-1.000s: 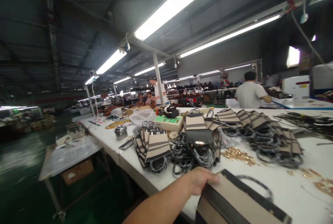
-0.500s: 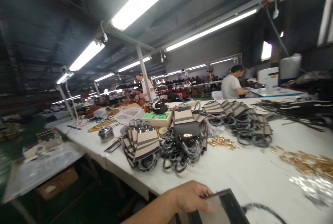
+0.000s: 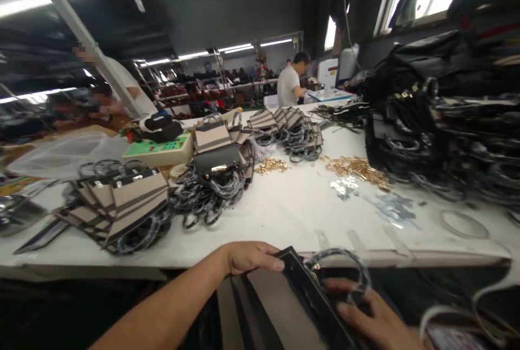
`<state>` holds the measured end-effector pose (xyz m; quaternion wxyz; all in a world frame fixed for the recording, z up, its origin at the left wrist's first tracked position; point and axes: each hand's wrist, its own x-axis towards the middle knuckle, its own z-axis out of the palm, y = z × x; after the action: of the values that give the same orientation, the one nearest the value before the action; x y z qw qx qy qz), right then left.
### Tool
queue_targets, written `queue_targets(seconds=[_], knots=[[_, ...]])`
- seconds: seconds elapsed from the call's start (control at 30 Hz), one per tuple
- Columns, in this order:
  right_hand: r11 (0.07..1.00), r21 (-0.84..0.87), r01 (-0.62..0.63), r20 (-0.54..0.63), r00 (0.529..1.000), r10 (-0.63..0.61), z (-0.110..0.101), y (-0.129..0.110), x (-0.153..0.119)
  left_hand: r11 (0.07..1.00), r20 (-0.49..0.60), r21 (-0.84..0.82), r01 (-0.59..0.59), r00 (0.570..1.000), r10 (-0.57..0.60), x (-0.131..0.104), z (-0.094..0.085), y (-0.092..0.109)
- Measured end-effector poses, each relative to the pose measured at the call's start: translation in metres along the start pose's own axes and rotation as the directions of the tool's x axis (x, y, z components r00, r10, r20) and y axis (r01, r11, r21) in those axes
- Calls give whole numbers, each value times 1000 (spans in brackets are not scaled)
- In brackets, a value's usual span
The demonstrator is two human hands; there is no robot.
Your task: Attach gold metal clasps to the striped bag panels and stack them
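**Striped bag in both hands at near table edge**

Striped bag (image 3: 268,296) is tilted in front of you, by the near edge of the table (image 3: 280,214). Your left hand (image 3: 247,258) pinches its upper corner: thumb on the striped face, other fingers round the dark edge, probably to steady it and keep that face turned up. Your right hand (image 3: 377,315) is at the wrapped handle (image 3: 335,252), fingers parted around its lower part. Blurry; can't tell if they press on it. Having one hand per side likely stops the bag swinging.

On the table, the left stack (image 3: 140,198) is fanned, loops poking out, so single pieces look easy to pick out. Middle pile (image 3: 217,163) has a dark flap on top, loops bunched toward you. Gold pieces (image 3: 355,170) and silver pieces (image 3: 344,186) lie in separate patches, seemingly kept apart by kind. Black heap (image 3: 406,128) sits right of them. A person (image 3: 287,85) is beyond the table.
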<state>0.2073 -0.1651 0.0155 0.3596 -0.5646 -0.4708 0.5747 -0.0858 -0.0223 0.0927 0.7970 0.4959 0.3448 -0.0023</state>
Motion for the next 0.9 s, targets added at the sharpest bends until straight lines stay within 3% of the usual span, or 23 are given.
queue_targets(seconds=[0.07,0.17,0.37,0.5,0.63,0.8,0.9], knots=[[996,-7,-86,118,989,87,1,4,-4,997,58,-7,-72,996,72,6,3,3],[987,-64,-149,266,951,161,4,5,-11,987,36,12,-160,987,159,14,5,6],[998,-66,-21,343,938,42,4,-2,-14,993,37,-8,-116,993,116,25,-5,-4],[992,-40,-120,256,958,126,6,8,-7,971,-2,-74,-229,973,229,36,-11,-13],[980,11,-199,138,971,195,14,24,8,925,-168,3,-380,911,375,60,-14,-20],[942,10,-336,58,941,335,25,40,30,920,-436,326,-216,829,349,95,-20,-21],[938,-166,-306,-34,952,304,17,39,29,897,-500,411,-162,783,370,106,-21,-22]])
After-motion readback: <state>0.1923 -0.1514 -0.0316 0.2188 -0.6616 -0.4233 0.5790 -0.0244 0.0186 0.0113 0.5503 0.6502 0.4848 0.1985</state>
